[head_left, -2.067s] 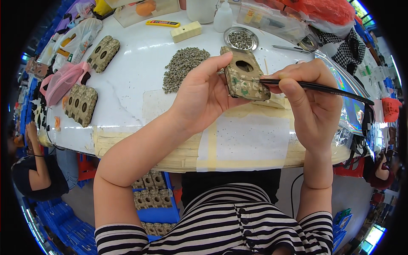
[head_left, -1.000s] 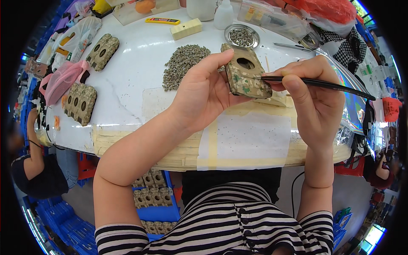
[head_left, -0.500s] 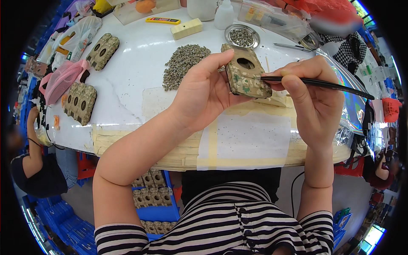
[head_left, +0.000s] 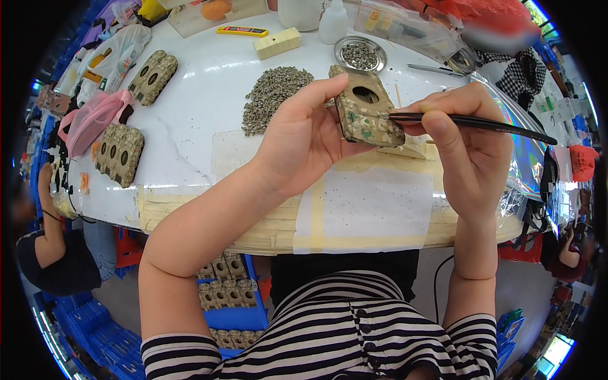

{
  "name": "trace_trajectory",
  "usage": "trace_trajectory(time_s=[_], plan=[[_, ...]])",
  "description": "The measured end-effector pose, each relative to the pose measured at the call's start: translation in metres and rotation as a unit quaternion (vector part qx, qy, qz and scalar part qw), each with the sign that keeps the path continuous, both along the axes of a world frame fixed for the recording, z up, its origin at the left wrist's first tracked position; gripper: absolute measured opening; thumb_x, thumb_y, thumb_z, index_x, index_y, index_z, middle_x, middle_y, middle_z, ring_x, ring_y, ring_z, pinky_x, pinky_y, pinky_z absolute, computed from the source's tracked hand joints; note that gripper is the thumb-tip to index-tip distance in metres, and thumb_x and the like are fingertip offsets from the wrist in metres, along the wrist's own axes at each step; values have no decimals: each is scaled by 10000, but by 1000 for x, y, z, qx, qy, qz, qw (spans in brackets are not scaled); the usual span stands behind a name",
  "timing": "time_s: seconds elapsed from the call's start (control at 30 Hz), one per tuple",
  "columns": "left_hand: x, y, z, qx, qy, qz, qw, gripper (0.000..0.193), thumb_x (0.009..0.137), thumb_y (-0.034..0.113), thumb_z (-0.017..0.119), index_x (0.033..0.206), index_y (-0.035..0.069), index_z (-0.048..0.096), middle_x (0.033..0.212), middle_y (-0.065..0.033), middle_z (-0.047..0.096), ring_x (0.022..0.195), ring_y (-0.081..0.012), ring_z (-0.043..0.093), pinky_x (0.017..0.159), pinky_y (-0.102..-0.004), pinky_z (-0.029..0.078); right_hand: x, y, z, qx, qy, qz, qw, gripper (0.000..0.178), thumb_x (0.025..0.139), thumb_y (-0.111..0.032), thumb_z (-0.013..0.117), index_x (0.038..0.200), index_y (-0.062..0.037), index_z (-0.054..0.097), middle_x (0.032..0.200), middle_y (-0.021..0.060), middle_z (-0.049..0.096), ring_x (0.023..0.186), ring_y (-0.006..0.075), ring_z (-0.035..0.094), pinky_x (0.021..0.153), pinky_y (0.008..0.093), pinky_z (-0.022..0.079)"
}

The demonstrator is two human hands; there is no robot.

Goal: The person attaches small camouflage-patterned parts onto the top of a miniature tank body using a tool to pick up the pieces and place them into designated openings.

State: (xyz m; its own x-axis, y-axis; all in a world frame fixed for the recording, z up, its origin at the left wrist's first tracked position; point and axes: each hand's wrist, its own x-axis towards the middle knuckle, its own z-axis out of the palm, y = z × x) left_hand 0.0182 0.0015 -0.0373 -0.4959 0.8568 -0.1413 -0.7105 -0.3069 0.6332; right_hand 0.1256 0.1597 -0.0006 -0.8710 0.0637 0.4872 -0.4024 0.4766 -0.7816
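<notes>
My left hand (head_left: pixel 303 130) is closed around a camouflage-patterned casing (head_left: pixel 370 123) with an oval opening, holding it tilted above the table. My thumb lies along its upper left edge. Black tweezers (head_left: pixel 487 123) are pinched in my right hand (head_left: pixel 472 136), their tips touching or just over the casing's face below the opening. Whether a small part sits between the tips is too small to tell. Behind my left hand spreads a pile of small metal parts (head_left: pixel 273 95). Beyond the casing a round metal dish (head_left: pixel 382 56) holds more of them.
More camouflage casings (head_left: pixel 119 154) stand at the left beside a pink mesh item (head_left: pixel 95 120). A pale block (head_left: pixel 277 43), a yellow case (head_left: pixel 242 31) and a white bottle (head_left: pixel 333 24) are at the back. White paper (head_left: pixel 364 206) is taped at the front edge. A co-worker's arm (head_left: pixel 49 228) shows far left.
The tweezers have shifted slightly in my right hand, and their two arms now show apart. The casing and my left hand have hardly moved.
</notes>
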Motion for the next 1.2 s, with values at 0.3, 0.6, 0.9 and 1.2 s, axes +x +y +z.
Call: trace_trajectory(time_s=[0.3,0.6,0.9,1.2], plan=[[0,1,-1,-8,-5,7,1000,437,954,335,360,1202,-8,469,1120,-136,594,1012,-231,608,865,-364,523,-1,-1,-1,-16,3,0,1000,108,908,-61,544,918,46,527,884,134,603,810,172,633,740,282,551],[1,1,-1,-7,-5,7,1000,429,954,334,363,1199,-1,472,1117,-130,596,1006,-220,610,860,-361,523,-1,-1,0,-7,7,2,1000,109,907,-64,547,907,43,528,873,129,603,807,168,633,736,275,548],[1,0,-1,-9,3,3,1000,427,952,335,369,1201,2,467,1112,-124,596,998,-214,610,857,-361,522,-1,-1,0,18,9,0,1000,107,908,-61,544,908,45,527,868,134,605,795,167,631,735,267,545],[0,0,0,13,-9,-10,1000,336,949,297,395,1113,20,492,1079,-111,602,1009,-203,601,934,-404,472,0,0,-1,-8,12,3,1000,115,912,-72,538,913,42,523,873,129,597,794,167,630,724,269,548]])
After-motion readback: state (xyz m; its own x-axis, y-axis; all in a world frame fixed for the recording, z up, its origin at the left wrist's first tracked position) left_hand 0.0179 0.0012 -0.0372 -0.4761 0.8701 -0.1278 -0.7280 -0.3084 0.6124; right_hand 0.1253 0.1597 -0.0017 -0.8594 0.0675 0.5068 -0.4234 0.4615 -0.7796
